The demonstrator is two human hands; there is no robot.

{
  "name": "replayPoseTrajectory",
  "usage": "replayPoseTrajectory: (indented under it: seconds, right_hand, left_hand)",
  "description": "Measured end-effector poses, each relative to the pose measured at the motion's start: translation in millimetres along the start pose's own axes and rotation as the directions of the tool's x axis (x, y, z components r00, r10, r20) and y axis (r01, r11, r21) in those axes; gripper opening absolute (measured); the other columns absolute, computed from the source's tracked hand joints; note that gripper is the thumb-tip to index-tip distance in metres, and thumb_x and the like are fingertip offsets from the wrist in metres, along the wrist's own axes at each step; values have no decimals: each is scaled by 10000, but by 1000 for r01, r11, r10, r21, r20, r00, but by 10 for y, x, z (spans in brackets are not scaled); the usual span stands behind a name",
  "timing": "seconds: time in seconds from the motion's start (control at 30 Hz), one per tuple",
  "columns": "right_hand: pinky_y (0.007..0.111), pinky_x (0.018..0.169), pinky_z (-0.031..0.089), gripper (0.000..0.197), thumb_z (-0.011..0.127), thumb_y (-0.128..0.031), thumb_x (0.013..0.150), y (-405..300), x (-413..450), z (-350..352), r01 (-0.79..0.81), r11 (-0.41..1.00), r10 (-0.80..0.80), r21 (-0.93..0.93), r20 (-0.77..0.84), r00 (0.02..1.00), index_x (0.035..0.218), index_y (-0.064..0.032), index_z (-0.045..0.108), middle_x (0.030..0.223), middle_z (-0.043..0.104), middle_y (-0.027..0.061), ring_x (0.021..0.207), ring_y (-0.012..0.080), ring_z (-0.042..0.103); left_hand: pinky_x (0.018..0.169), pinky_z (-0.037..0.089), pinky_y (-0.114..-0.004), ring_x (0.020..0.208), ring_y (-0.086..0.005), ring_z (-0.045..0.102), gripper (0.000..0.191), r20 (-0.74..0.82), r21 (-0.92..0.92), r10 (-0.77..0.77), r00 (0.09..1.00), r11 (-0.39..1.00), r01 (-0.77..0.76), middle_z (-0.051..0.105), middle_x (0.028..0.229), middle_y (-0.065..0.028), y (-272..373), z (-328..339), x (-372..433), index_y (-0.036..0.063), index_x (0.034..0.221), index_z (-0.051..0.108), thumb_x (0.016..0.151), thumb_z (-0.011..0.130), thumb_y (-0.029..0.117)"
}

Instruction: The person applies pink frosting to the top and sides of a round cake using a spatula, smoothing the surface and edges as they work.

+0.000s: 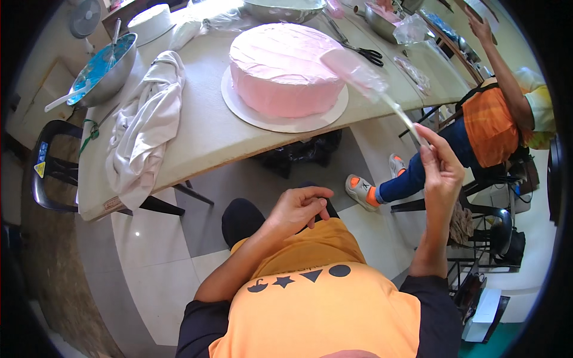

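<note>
A round cake (286,67) covered in pale pink frosting stands on a white cake board (233,105) at the table's near edge. Its top bears uneven swipe marks; the side looks smoother. My right hand (441,161) grips the end of a white spatula (396,107) between thumb and fingers. Pink frosting coats the spatula's broad blade, which overlaps the cake's right edge in view; whether it touches the cake I cannot tell. Held over my lap, below the table edge, my left hand (300,208) is empty, with loosely bent fingers.
On the table (201,134) lie a crumpled white cloth (147,121), black-handled scissors (367,54) and a metal bowl of blue frosting (107,71) with a whisk. A white cake (150,22) and other bowls stand farther back. Another person (497,121) sits at right.
</note>
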State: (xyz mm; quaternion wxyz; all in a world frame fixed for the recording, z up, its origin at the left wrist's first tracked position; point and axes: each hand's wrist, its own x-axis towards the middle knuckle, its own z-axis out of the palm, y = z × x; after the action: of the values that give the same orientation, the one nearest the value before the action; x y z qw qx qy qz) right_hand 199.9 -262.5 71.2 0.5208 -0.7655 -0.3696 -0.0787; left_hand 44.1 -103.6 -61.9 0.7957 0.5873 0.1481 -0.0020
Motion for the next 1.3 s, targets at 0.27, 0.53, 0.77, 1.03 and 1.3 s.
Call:
replayPoseTrajectory:
  seconds: [0.27, 0.53, 0.77, 1.03, 1.3]
  right_hand:
    - [216, 657, 455, 228, 559, 31, 874, -64, 261, 79, 163, 973, -133, -161, 182, 974, 1052, -41, 683, 887, 690, 90, 737, 86, 583]
    - [199, 693, 452, 232, 556, 46, 868, -418, 173, -199, 172, 962, -112, -210, 271, 956, 1053, -18, 680, 877, 678, 94, 770, 93, 591]
    - [238, 739, 477, 233, 551, 27, 874, -391, 409, 9, 286, 931, -234, -228, 228, 945, 1058, -33, 681, 932, 693, 107, 820, 137, 640]
    - [259, 596, 439, 287, 597, 65, 814, -275, 295, 212, 299, 918, -237, -262, 243, 941, 1059, -54, 686, 790, 641, 104, 666, 145, 579]
    - [216, 589, 387, 329, 565, 114, 800, -405, 72, -141, 269, 929, -214, -254, 222, 951, 1082, -17, 676, 753, 597, 58, 654, 94, 503]
  left_hand:
    - [547, 432, -203, 557, -64, 495, 295, 7, 40, -26, 1000, 999, 26, 669, 775, -60, 51, -3, -50, -42, 1184, 585, 927, 543, 97]
    - [533, 430, -200, 554, -56, 494, 295, 7, 39, -39, 999, 998, 39, 665, 767, -53, 54, 5, -25, -42, 1178, 590, 929, 546, 111]
    - [540, 452, -196, 571, -47, 503, 295, 41, 42, -18, 999, 999, 16, 661, 766, -43, 71, -5, -26, -39, 1179, 590, 930, 546, 113]
    - [539, 459, -202, 573, -49, 505, 295, 54, 51, 0, 999, 999, -3, 666, 764, -48, -6, -71, -47, -41, 1177, 592, 931, 545, 115]
    - [521, 429, -204, 554, -54, 498, 301, 38, 40, -25, 999, 999, 23, 663, 760, -43, 35, -79, -97, -33, 1182, 591, 937, 541, 133]
